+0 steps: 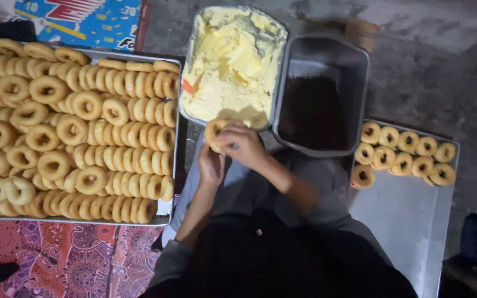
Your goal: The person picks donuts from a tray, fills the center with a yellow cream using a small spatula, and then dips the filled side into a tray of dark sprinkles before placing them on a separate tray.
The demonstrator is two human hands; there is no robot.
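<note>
Golden ring doughnut (214,132) sits between both hands just in front of the tub of pale yellow cream (230,60). The right hand (244,144) curls over it from above, fingers closed on its edge; the left hand (211,165) closes around it from below. By the look of it, the step in hand is filling or coating this one doughnut, so the next move calls for a steady grip and a short reach to the cream. A big tray (164,212) heaped with plain doughnuts lies to the left, a dark metal pan (360,60) beside the tub, and a flat tray (409,221) with a few finished rings to the right. Everything rests on a grey concrete floor (426,72), a patterned red mat (67,259) at lower left.
</note>
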